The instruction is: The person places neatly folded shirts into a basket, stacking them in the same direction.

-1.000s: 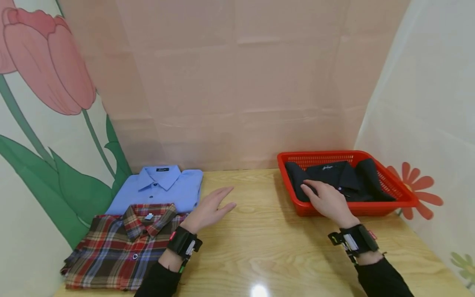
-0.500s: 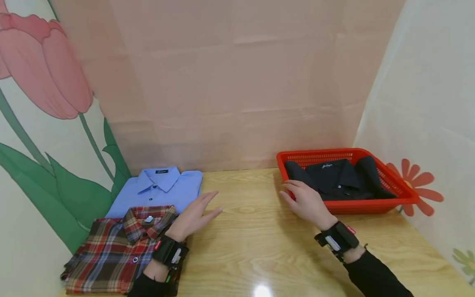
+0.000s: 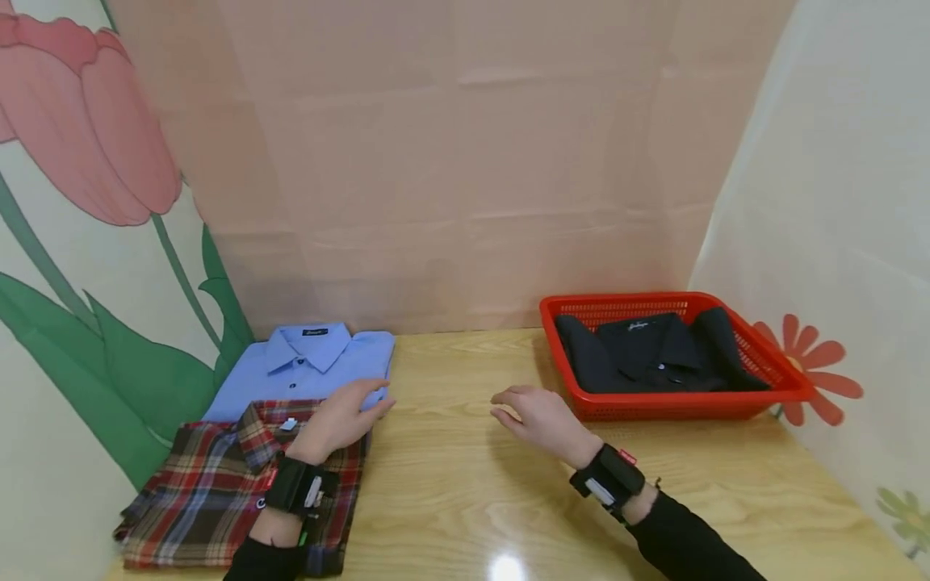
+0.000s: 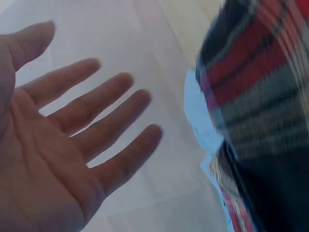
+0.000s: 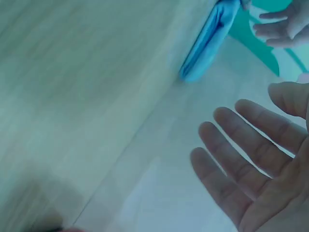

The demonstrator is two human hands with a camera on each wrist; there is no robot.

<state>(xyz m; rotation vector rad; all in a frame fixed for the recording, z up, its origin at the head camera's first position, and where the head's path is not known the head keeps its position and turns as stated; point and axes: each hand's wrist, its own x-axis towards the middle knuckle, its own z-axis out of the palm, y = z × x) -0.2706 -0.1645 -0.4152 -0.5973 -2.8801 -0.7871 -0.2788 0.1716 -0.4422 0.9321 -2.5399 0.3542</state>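
Observation:
My left hand hovers above the folded plaid shirt, its fingers spread loosely and holding nothing. In the left wrist view the palm and separated fingers show, with the plaid cloth to their right. Behind the plaid shirt lies a folded light blue shirt, partly covered by it and by my hand. My right hand is over the bare wood left of the red basket, fingers relaxed and holding nothing. A folded black shirt rests inside the red plastic basket.
The wooden table spans between the shirts and the basket. A beige sheet stands along the back. Side walls carry a painted tulip on the left and a red flower on the right, close to the basket.
My right hand has left the black shirt in the basket and moved left over the table. My left hand has moved left, over the plaid shirt. The shirts and basket stay put.

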